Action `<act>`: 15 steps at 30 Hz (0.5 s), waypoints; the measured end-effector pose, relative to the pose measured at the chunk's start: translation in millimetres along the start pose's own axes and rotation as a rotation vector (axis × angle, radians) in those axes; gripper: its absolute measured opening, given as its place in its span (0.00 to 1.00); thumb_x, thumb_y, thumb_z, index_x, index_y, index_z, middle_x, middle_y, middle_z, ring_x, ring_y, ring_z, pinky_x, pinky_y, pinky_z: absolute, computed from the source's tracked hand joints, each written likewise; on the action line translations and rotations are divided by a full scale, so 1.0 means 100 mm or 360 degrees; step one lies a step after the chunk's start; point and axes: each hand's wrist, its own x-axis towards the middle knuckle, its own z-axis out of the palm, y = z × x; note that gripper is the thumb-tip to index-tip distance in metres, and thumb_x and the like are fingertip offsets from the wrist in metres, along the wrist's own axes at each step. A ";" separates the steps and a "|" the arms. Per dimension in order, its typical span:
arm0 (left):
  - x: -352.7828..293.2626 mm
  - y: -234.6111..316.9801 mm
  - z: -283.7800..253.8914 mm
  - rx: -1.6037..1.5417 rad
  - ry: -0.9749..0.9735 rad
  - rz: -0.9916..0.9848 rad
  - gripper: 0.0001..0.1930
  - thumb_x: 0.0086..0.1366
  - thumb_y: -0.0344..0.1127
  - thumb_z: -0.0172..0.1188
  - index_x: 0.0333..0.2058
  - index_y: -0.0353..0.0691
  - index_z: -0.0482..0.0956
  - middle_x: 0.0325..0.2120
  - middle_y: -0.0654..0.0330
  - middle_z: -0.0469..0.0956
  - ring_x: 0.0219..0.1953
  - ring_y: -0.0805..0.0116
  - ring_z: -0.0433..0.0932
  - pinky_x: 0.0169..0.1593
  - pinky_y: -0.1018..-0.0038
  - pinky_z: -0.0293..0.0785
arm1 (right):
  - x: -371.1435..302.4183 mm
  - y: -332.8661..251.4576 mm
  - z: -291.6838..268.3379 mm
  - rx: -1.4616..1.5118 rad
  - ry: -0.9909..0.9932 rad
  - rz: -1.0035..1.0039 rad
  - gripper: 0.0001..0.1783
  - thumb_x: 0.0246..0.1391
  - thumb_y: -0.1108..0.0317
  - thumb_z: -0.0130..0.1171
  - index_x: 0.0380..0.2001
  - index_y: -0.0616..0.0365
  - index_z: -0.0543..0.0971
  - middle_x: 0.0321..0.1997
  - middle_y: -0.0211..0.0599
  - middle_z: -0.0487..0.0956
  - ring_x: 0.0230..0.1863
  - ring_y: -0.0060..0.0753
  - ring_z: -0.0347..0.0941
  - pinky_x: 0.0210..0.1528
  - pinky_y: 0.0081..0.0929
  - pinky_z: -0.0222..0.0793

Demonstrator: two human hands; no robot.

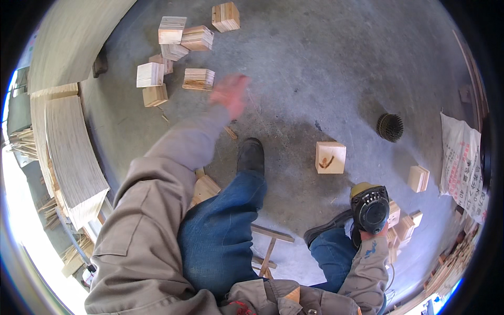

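Observation:
My left hand (230, 95) reaches out over the floor, smeared by motion, so its fingers cannot be made out. Just beyond it lies a stack of small wooden boards (199, 79); whether the hand touches it I cannot tell. At the right, my right hand (374, 234) is wrapped round a black and yellow nail gun (370, 210), seen from its rounded end and held beside my right knee. Between the two hands, farther out from my feet, sits a square wooden block (330, 158) with a brown mark on its top.
Several more wooden block stacks (172, 30) lie at the far left. A coil of nails (390, 127) stands on the concrete floor at right, near a white sack (462, 163). Large plywood sheets (76, 152) are piled at left. More blocks (404, 228) lie beside the nail gun.

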 end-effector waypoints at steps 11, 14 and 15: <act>0.01 -1.72 0.05 0.0211 0.0162 -0.0473 0.42 0.57 0.25 0.60 0.70 0.58 0.58 0.72 0.60 0.56 0.74 0.56 0.53 0.72 0.60 0.56 | 0.02 -0.04 0.01 0.0051 -0.0062 -0.0011 0.22 0.70 0.54 0.43 0.55 0.55 0.77 0.56 0.45 0.80 0.56 0.46 0.78 0.59 0.51 0.76; 0.18 -1.54 0.05 0.0352 0.0009 -0.0473 0.40 0.58 0.26 0.60 0.69 0.57 0.60 0.71 0.63 0.57 0.75 0.60 0.52 0.72 0.58 0.57 | 0.00 -0.06 0.02 0.0008 -0.0071 -0.0016 0.22 0.70 0.56 0.43 0.55 0.56 0.77 0.55 0.46 0.80 0.56 0.46 0.78 0.59 0.50 0.76; 0.23 -1.47 0.03 0.0390 -0.0046 -0.0457 0.39 0.58 0.27 0.61 0.69 0.56 0.61 0.71 0.64 0.58 0.75 0.61 0.51 0.72 0.58 0.56 | 0.02 -0.05 -0.03 -0.0011 -0.0057 -0.0043 0.21 0.70 0.57 0.42 0.55 0.56 0.77 0.55 0.46 0.80 0.56 0.46 0.78 0.59 0.50 0.76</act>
